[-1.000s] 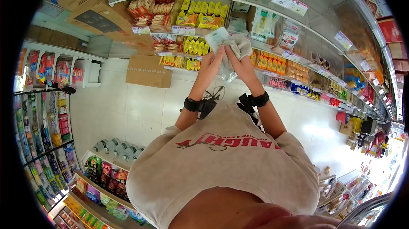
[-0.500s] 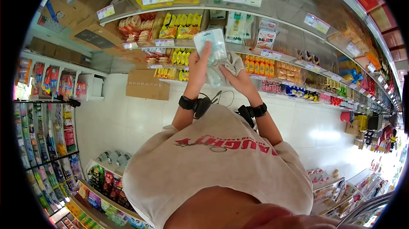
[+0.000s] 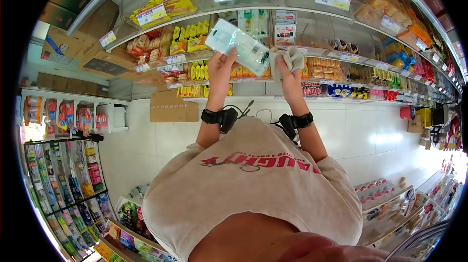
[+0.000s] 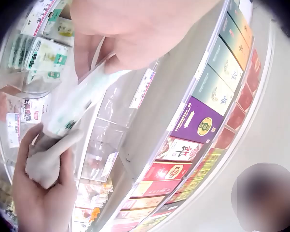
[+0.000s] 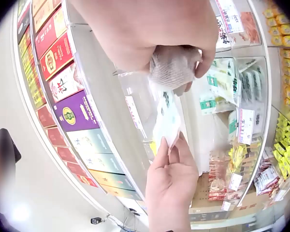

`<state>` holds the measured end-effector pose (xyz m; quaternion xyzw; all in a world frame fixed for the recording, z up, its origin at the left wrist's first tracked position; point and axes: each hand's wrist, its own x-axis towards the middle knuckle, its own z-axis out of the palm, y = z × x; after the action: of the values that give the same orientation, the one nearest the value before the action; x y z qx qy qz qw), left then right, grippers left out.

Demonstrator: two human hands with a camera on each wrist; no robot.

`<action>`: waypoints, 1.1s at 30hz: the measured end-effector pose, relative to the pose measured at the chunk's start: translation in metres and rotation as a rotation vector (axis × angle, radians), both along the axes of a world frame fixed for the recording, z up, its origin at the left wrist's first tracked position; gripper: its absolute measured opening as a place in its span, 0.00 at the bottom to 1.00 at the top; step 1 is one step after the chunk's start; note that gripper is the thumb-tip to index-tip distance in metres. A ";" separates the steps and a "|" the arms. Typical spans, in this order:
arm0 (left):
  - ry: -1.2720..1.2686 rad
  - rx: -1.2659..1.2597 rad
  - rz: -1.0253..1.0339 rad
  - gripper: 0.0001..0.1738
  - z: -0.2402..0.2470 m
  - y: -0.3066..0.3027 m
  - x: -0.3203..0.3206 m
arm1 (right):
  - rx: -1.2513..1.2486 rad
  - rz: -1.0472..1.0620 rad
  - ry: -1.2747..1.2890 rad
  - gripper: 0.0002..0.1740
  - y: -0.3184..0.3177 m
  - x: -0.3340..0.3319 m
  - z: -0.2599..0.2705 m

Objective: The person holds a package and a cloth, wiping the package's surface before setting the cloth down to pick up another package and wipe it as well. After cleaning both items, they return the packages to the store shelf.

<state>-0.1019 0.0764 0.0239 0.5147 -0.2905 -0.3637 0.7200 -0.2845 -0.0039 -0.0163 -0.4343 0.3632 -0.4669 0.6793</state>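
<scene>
Packet (image 3: 243, 47) slants lengthwise down rightward; left hand (image 3: 220, 73) pinches it, right hand (image 3: 291, 84) grips cloth (image 3: 294, 58).

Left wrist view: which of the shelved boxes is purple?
The purple rectangular box with a round gold emblem, between a green-and-white box and a red-and-white patterned box; its neighbours show no purple.

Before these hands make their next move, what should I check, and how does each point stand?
1. Left hand gripping the packet: ok.
2. Right hand holding the cloth: ok.
3. Cloth at the packet's end away from the left hand: ok.
4. Packet free of dust: cannot tell, too fine to see.
5. Similar packets in sight on the shelf: ok.
</scene>
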 end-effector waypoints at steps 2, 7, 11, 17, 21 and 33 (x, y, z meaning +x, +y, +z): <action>-0.011 -0.006 0.019 0.15 -0.001 -0.004 -0.009 | 0.380 0.009 0.026 0.23 -0.005 -0.002 -0.007; -0.123 -0.002 -0.031 0.17 -0.010 -0.010 -0.022 | 0.075 0.230 -0.080 0.22 0.015 0.007 0.011; -0.043 -0.001 -0.033 0.16 -0.007 -0.009 -0.027 | -0.082 0.196 0.055 0.24 0.010 -0.007 0.014; -0.110 -0.009 0.000 0.15 -0.009 -0.009 -0.021 | 0.048 0.042 0.320 0.33 -0.019 -0.041 0.009; -0.173 0.044 -0.159 0.19 0.001 -0.015 -0.042 | -0.250 0.130 0.125 0.30 0.007 -0.019 0.018; -0.278 0.063 -0.458 0.14 -0.016 -0.011 -0.045 | -0.278 0.049 -0.063 0.20 -0.016 -0.036 0.051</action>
<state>-0.1471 0.0656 0.0081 0.5030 -0.4839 -0.4518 0.5557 -0.3205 -0.0194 0.0348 -0.5180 0.2627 -0.5093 0.6351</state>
